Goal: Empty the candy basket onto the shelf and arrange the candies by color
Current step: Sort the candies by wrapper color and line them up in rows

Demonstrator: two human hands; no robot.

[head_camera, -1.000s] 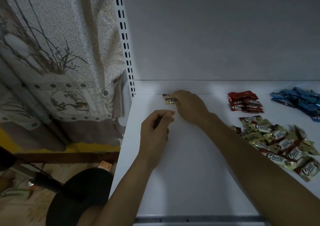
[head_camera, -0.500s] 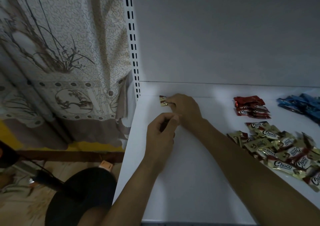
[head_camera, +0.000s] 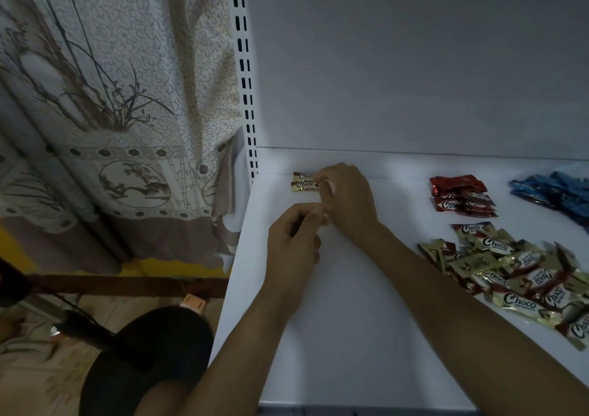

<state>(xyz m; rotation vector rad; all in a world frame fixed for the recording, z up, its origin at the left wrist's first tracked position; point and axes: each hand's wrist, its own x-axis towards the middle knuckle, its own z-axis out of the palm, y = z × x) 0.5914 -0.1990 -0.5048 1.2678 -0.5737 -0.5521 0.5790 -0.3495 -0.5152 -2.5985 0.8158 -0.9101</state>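
Two gold candies (head_camera: 305,181) are laid side by side at the back-left of the white shelf (head_camera: 350,336), their right ends pinched by the curled right hand (head_camera: 347,199). Just in front, the left hand (head_camera: 293,240) is held curled, thumb on forefinger; its contents cannot be told. Red candies (head_camera: 459,196), blue candies (head_camera: 551,189) and a gold heap (head_camera: 516,275) are seen well right.

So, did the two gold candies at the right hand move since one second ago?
Yes, slightly left: the gold candies now lie closer to the slotted upright, with the right hand holding them.
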